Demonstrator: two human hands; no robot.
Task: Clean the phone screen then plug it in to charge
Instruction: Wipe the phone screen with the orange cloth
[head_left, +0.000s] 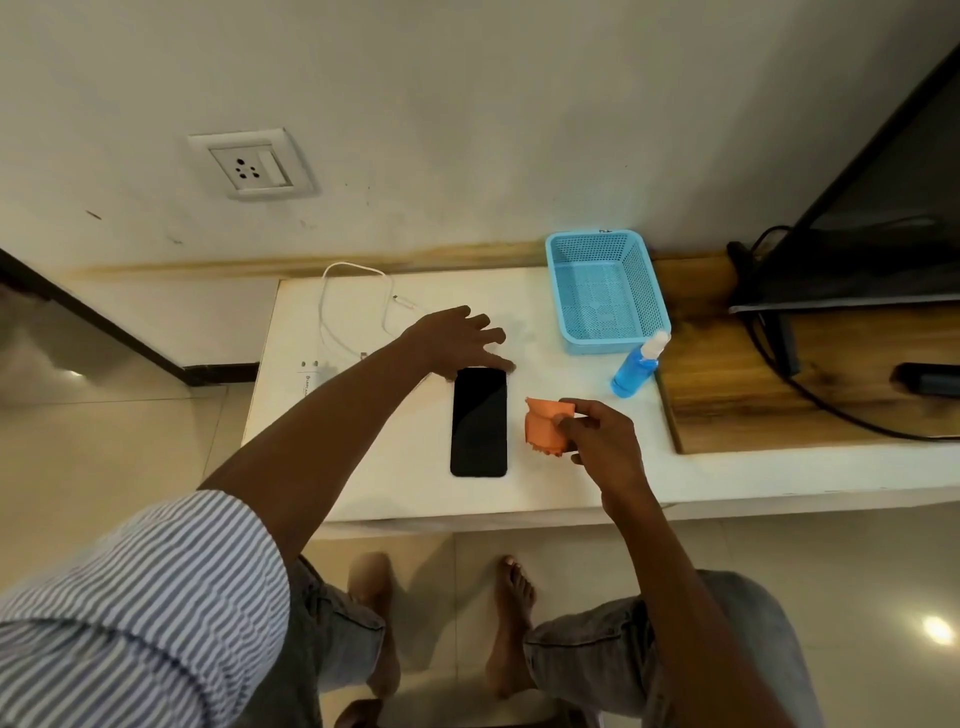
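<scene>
Down on the white tabletop the phone lies flat, dark screen up, its long side running from the near edge toward the wall, roughly midway across the top. At its far end the left hand reaches in with fingers spread and straight, the thumb touching the phone's far edge; it grips nothing. Just right of the phone, the right hand pinches a crumpled orange cloth between thumb and fingers, the cloth raised beside the phone and apart from the screen. Toward the far left corner a white cable loops across the tabletop, one plug end lying just beyond the left hand, and a white charger sits at the left edge, partly hidden by the forearm. Near the far right corner stands a light blue mesh basket, and just nearer than it a blue spray bottle with a white top leans close to the tabletop's right edge. On the wall above the left side is a white socket. Beyond the right edge a wooden board carries a dark screen and black cords. Striped sleeve, jeans and bare feet show at the bottom
</scene>
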